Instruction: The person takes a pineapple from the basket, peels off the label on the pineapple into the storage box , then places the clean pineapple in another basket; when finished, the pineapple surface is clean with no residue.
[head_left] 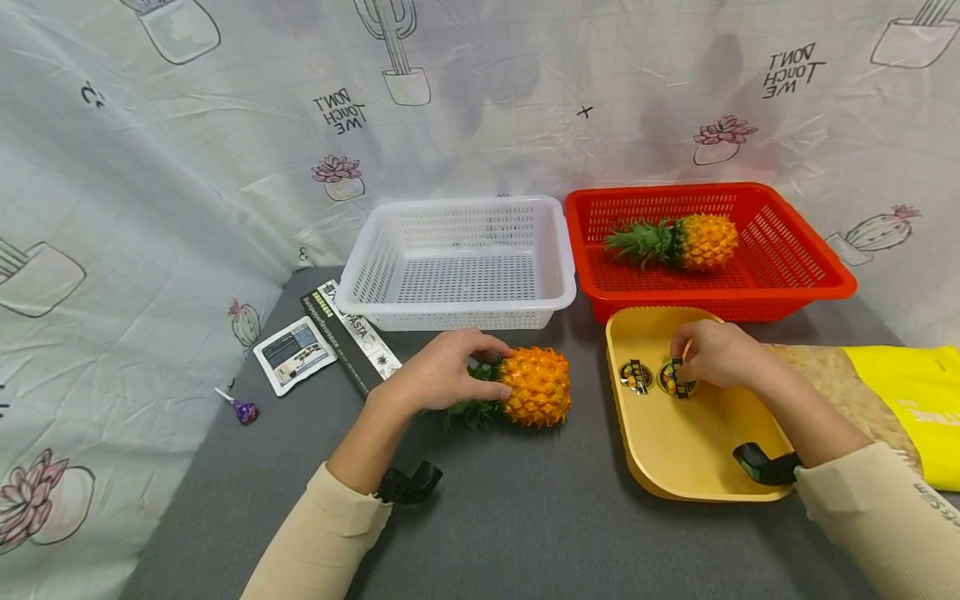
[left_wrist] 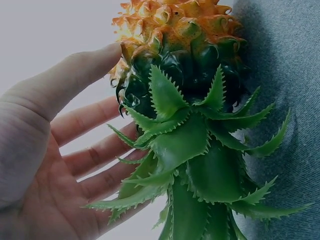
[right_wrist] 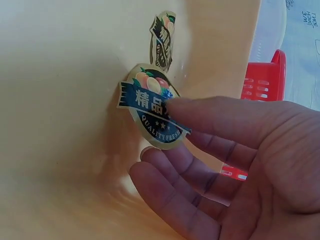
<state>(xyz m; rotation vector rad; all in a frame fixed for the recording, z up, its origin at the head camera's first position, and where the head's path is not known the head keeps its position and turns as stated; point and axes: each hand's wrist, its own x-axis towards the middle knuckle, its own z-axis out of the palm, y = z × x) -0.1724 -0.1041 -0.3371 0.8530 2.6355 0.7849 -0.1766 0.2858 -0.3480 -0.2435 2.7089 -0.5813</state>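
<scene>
An orange model pineapple [head_left: 542, 387] with a green leafy crown lies on the grey table. My left hand [head_left: 448, 371] grips it where body and crown meet, thumb on one side and fingers round the other, as the left wrist view shows. Over the yellow tray [head_left: 697, 467], my right hand [head_left: 722, 354] pinches a fruit sticker [right_wrist: 150, 120] printed "QUALITY FRESH" between thumb and fingers. A matching sticker [head_left: 636, 377] lies in the tray just left of it.
Behind stand a white basket [head_left: 457, 317] and a red basket [head_left: 720, 293] holding another pineapple [head_left: 708, 242]. Leftward lie a black pasta box [head_left: 348, 337], a white packet [head_left: 295, 356] and a lollipop [head_left: 245, 412]. A yellow bag [head_left: 911, 400] lies at the right.
</scene>
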